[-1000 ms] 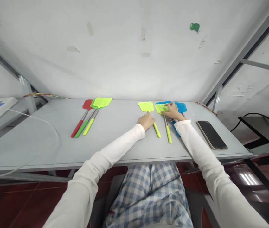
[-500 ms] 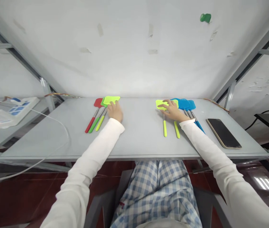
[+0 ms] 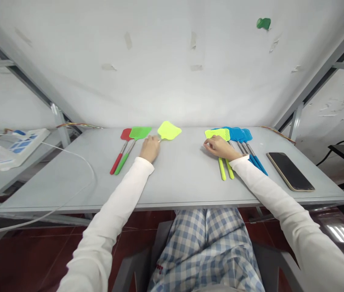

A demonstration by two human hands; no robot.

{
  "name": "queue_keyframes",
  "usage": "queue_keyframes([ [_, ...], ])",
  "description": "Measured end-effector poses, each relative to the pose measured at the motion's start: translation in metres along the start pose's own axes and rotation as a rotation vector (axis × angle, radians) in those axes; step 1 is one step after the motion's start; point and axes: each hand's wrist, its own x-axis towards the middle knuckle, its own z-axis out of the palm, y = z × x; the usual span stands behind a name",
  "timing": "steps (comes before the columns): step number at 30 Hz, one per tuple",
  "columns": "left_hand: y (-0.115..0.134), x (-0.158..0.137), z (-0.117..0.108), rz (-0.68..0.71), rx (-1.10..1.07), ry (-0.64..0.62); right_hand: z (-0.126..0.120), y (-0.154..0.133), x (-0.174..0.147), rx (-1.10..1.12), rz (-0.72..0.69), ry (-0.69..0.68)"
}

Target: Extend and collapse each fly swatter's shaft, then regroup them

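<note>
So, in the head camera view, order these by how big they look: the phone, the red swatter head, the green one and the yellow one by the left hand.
1. Phone
2. Yellow swatter head by the left hand
3. Green swatter head
4. Red swatter head, judged by its visible part

Behind the left hand (image 3: 150, 149) sits a plain white left sleeve (image 3: 107, 223), creased along its length, with a narrow left cuff (image 3: 145, 163). Behind the right hand (image 3: 223, 148), the right sleeve (image 3: 276, 202) matches, its right cuff (image 3: 239, 160) slightly flared. Below both, a blue-and-white checked lower garment (image 3: 202, 255) bears a small red mark (image 3: 159, 267) at its left edge.
</note>
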Motion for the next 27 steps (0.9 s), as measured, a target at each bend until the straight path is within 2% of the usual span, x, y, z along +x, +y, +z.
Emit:
queue_keyframes([
  [3, 0.031, -0.005, -0.002, 0.258, -0.097, 0.051, -0.01, -0.017, 0.001, -0.038, -0.089, 0.167],
  [6, 0.065, -0.009, -0.004, 0.503, -0.139, 0.124, -0.015, -0.031, 0.003, -0.111, -0.134, 0.214],
  [8, 0.084, -0.01, -0.004, 0.587, -0.116, 0.177, -0.013, -0.032, 0.004, -0.166, -0.126, 0.222],
  [11, 0.098, -0.007, 0.0, 0.624, -0.071, 0.257, -0.008, -0.024, 0.004, -0.256, -0.133, 0.228],
  [14, 0.094, -0.001, 0.007, 0.675, -0.03, 0.253, -0.005, -0.018, 0.002, -0.326, -0.198, 0.212],
  [18, 0.076, 0.003, 0.013, 0.706, -0.012, 0.157, -0.005, -0.02, 0.002, -0.35, -0.26, 0.193],
  [24, 0.075, 0.006, 0.004, 0.695, -0.113, -0.058, -0.003, -0.028, 0.012, -0.353, -0.289, 0.161],
  [27, 0.067, 0.01, -0.001, 0.67, -0.156, -0.106, -0.007, -0.01, 0.009, -0.345, -0.284, 0.149],
])
